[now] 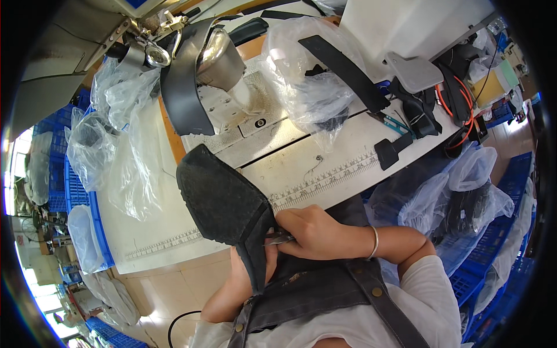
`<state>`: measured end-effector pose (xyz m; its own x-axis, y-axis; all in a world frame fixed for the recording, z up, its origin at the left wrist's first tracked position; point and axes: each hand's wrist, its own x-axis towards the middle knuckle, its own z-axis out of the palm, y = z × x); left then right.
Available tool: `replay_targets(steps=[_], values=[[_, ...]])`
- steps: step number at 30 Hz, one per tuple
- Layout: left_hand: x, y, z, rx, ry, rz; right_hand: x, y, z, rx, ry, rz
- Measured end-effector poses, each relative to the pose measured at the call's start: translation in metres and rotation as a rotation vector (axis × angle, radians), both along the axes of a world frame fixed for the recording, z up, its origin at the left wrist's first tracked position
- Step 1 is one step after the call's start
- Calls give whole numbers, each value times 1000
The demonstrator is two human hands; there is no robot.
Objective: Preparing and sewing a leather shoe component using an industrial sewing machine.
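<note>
A black stitched panel (223,197), wide at the far end and narrowing into a folded strip toward my body, lies over the table's front edge. My left hand (239,272) grips its narrow end from beneath, and part of the hand is hidden behind it. My right hand (304,232) is closed around small metal thread snips (281,238). The blades point left, close to the strip's edge and my left fingers. Whether they touch a thread cannot be made out.
A sewing machine (223,66) stands at the back, with a curved black panel (180,93) beside it. Clear plastic bags (290,64), black strips (342,66) and teal-handled pliers (397,123) lie on the white table (168,226). Blue crates (473,272) stand at the right.
</note>
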<state>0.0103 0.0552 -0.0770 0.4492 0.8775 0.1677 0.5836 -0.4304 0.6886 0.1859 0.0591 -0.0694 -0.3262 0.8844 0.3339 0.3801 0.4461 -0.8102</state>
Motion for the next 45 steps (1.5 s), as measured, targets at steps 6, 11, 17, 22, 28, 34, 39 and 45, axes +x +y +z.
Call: replay_targets(steps=[6,11,17,22,28,34,39,45], values=[[3,-1,3,-26,-54,37,1,3,3,42,22,19],[6,-2,1,-14,-65,67,2,4,5,26,22,14],[12,-5,11,-5,-97,74,0,5,6,29,58,21],[16,-3,17,118,-50,62,0,5,7,8,86,24],[15,-3,17,0,-97,84,2,9,7,-25,132,11],[17,4,50,-457,-170,278,18,14,23,-598,547,184],[20,5,56,-324,-155,281,19,11,30,-494,522,111],[22,4,58,-71,-24,191,16,18,38,-352,344,92]])
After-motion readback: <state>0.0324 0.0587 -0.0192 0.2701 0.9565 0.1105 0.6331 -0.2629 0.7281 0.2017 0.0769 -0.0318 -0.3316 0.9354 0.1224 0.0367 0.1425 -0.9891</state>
